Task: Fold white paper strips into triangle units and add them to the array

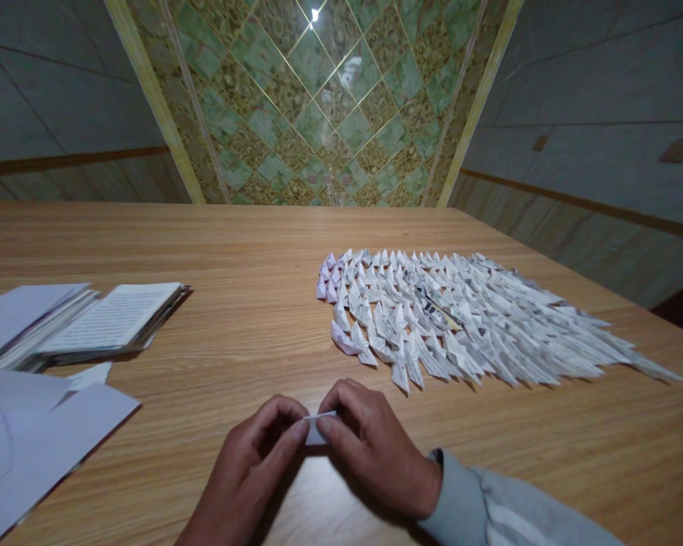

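Between my two hands, just above the near part of the table, is a small folded piece of paper, pale with a folded top edge. My left hand pinches its left end between thumb and fingers. On the right end, the thumb and curled fingers of my right hand are closed too. Most of the paper's ends are hidden behind the thumbs. Beyond my right hand lie many folded paper boats in tight rows, mostly printed paper, a few of them pale purple.
At the left stand stacks of printed paper sheets. Nearer to me lie loose white sheets, one with a torn scrap by it. The wooden table reaches back to a green tiled wall.
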### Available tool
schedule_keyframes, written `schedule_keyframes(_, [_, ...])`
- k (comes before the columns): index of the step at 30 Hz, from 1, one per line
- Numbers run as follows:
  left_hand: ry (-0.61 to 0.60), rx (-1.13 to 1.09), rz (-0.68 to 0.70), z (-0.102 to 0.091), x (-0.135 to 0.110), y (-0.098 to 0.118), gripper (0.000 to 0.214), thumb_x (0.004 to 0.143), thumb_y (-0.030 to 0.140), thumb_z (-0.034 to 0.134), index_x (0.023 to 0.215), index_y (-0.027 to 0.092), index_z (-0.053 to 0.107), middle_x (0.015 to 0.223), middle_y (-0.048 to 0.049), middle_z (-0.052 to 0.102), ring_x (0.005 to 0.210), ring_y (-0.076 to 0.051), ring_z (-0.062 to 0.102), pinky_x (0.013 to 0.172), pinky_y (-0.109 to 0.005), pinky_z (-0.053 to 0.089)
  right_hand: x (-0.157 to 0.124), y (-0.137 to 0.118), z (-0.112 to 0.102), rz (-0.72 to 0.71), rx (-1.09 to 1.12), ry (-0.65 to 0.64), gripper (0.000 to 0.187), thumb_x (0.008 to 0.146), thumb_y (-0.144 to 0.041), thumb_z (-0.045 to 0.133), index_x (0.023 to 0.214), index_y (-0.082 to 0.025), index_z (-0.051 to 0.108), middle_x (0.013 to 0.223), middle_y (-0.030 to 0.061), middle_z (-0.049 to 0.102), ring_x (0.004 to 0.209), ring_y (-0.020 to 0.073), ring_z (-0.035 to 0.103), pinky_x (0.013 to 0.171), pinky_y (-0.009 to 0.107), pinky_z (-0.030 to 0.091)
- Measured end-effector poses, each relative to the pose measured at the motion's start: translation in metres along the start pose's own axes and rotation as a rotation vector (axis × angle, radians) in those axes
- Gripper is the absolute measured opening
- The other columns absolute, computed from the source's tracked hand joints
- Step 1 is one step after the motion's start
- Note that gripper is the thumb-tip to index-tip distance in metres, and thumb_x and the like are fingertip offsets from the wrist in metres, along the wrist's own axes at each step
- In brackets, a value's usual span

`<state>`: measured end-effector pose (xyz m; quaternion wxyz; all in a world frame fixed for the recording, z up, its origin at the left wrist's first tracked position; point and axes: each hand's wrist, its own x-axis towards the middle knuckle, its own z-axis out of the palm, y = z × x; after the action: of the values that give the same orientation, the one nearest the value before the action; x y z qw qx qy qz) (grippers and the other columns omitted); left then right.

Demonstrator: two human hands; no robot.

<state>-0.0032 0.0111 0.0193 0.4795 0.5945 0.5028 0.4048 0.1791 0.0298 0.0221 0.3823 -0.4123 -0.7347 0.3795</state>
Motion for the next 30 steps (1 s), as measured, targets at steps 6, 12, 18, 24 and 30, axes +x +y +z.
schedule_keyframes(6, [0.047, -0.059, -0.026, 0.0008, -0.0016, -0.0071, 0.026, 0.087, 0.043, 0.069, 0.079, 0.018, 0.069, 0.072, -0.0018, 0.068, 0.069, -0.019, 0.064, 0.064, -0.025, 0.051, 0.0002, -0.0010, 0.0003, 0.114, 0.333, -0.004, 0.019, 0.094, -0.033, 0.061, 0.082, -0.018, 0.061, 0.077, -0.0002, 0.061, 0.072, 0.0151, 0.056, 0.065, 0.027, 0.042])
schedule_keyframes(12, [0.064, 0.077, 0.031, -0.0068, -0.0024, -0.0052, 0.024, 0.091, 0.041, 0.066, 0.079, 0.021, 0.073, 0.074, -0.0019, 0.072, 0.072, -0.019, 0.068, 0.067, -0.024, 0.050, 0.0020, -0.0023, -0.0011, 0.083, 0.072, 0.023, 0.004, 0.088, -0.017, 0.064, 0.084, -0.018, 0.066, 0.077, -0.0006, 0.061, 0.074, 0.0156, 0.055, 0.067, 0.028, 0.040])
schedule_keyframes(18, [-0.005, 0.181, 0.128, -0.0031, -0.0061, -0.0007, 0.029, 0.094, 0.040, 0.062, 0.073, 0.022, 0.071, 0.069, -0.0004, 0.069, 0.064, -0.016, 0.064, 0.062, -0.023, 0.047, 0.0001, -0.0037, -0.0011, -0.026, 0.004, 0.005, 0.016, 0.090, -0.018, 0.066, 0.075, -0.020, 0.061, 0.073, -0.0019, 0.059, 0.075, 0.0157, 0.054, 0.069, 0.028, 0.038])
schedule_keyframes(24, [0.083, -0.022, -0.031, 0.0021, -0.0010, -0.0042, 0.022, 0.085, 0.040, 0.071, 0.091, 0.019, 0.072, 0.079, -0.0032, 0.072, 0.075, -0.021, 0.067, 0.065, -0.026, 0.052, 0.0014, 0.0036, 0.0000, 0.138, 0.457, 0.031, 0.026, 0.093, -0.041, 0.065, 0.080, -0.019, 0.060, 0.074, -0.0014, 0.059, 0.071, 0.0146, 0.054, 0.066, 0.027, 0.042])
schedule_keyframes(30, [0.149, 0.032, 0.043, -0.0016, -0.0011, 0.0006, 0.020, 0.088, 0.034, 0.067, 0.077, 0.019, 0.074, 0.074, -0.0032, 0.073, 0.072, -0.020, 0.067, 0.067, -0.026, 0.050, 0.0020, 0.0019, -0.0003, 0.182, 0.394, -0.049, 0.024, 0.092, -0.040, 0.065, 0.086, -0.017, 0.063, 0.081, 0.0016, 0.063, 0.077, 0.0168, 0.057, 0.069, 0.028, 0.044])
